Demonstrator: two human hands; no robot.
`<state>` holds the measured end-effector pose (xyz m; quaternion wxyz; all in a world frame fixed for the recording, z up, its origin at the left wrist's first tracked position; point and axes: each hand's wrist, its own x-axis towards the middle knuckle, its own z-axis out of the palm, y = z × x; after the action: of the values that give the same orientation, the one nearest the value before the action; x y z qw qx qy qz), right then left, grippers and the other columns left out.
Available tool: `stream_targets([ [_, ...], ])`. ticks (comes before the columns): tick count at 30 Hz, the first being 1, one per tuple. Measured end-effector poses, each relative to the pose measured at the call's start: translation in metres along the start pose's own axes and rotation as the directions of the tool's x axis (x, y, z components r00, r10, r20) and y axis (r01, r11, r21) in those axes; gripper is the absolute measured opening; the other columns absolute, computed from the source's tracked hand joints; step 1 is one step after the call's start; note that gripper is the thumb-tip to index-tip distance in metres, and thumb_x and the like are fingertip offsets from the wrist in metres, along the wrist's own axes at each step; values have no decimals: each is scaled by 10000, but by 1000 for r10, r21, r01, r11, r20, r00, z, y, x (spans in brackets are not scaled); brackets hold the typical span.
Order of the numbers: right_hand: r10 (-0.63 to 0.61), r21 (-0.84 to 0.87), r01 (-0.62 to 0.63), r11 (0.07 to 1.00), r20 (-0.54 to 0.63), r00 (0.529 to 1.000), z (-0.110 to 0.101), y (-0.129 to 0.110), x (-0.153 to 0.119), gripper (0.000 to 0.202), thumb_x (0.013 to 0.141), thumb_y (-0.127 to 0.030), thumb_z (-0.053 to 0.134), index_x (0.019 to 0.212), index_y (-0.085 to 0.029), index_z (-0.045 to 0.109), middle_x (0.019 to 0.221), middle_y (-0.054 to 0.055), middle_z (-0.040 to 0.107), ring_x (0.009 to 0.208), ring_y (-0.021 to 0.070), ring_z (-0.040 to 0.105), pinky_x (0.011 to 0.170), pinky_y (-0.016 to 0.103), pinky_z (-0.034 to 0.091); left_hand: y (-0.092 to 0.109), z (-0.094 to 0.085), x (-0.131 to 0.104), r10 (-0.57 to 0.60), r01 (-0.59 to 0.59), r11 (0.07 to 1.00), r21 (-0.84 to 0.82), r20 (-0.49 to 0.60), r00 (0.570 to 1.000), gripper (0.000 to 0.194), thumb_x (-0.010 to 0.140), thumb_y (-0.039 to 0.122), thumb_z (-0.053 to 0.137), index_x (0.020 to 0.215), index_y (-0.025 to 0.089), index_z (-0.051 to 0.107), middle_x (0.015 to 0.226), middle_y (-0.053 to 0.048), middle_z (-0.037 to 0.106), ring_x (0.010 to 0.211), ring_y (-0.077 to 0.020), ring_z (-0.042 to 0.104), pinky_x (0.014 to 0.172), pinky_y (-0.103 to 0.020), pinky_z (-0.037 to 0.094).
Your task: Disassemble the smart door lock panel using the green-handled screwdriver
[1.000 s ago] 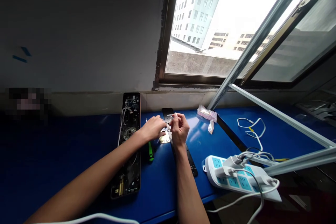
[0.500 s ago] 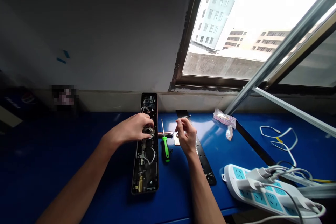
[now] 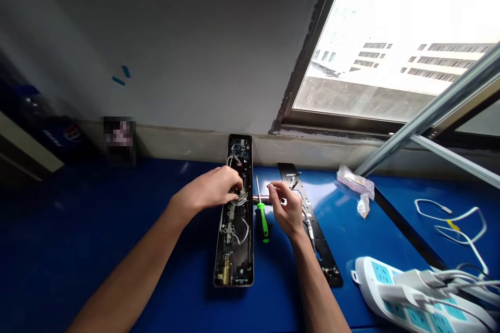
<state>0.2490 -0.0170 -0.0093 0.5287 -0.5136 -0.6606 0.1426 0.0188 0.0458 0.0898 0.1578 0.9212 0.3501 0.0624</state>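
A long black lock housing [image 3: 242, 247] lies on the blue table, its inside showing metal parts, white wires and a brass cylinder [image 3: 226, 272] at the near end. My left hand [image 3: 221, 184] reaches into the middle of it, fingers bent round something beside coiled white wires [image 3: 239, 202]; their tips are partly hidden. To the right, my right hand [image 3: 287, 205] hovers with thumb and forefinger pinched; whatever is between them is too small to make out. Beneath that hand runs a black metal plate [image 3: 322, 247]. A green-handled screwdriver [image 3: 263, 221] rests between housing and plate.
A reddish rod [image 3: 261, 199] lies crosswise behind the screwdriver. At front right stands a white power strip [image 3: 367, 281] with plugs and cables. Farther back are a plastic packet [image 3: 354, 182], a white cable [image 3: 464, 213] and a metal frame bar [image 3: 414, 114]. The wall closes off the back.
The camera view has shifted, so most things appear farther right. My left hand stays in the housing. My right hand stays pinched above the plate, its wrist slightly turned.
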Motion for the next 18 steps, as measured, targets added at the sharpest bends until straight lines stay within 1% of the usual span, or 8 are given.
stream_targets([
  [6,-58,-3,59,998,99,993,2,-6,-2,147,998,-352,601,954,-227,666,648,-40,599,522,117,489,552,265,389,5,-2,-1,-7,7,1000,-5,15,1000,135,891,145,718,961,213,810,978,-44,789,892,-205,736,765,-271,499],
  [9,-70,6,70,998,149,986,3,-10,-2,157,991,-355,600,933,-230,674,648,-35,620,515,117,485,539,264,394,6,-4,-2,-1,1,1000,8,14,1000,100,900,164,726,943,209,804,979,-48,780,904,-213,728,754,-280,491],
  [12,-69,12,68,998,185,980,5,-11,-2,164,989,-357,602,924,-230,683,657,-32,625,520,117,495,537,261,389,9,-6,-4,19,-19,1000,12,1,1000,66,914,192,731,942,204,790,979,-47,766,940,-221,716,776,-285,488],
  [15,-54,20,51,999,195,979,7,-11,-1,183,990,-372,599,925,-233,699,656,-30,628,527,122,504,535,260,388,16,-8,-4,41,-41,999,28,-7,999,58,933,204,722,949,192,777,976,-48,746,956,-220,703,794,-290,487],
  [18,-28,35,23,999,148,989,6,-11,-1,206,981,-393,616,897,-233,717,651,-28,637,523,122,500,536,263,383,25,-10,-4,58,-57,997,58,-18,998,77,955,228,716,980,181,770,994,-54,726,948,-215,687,788,-295,483],
])
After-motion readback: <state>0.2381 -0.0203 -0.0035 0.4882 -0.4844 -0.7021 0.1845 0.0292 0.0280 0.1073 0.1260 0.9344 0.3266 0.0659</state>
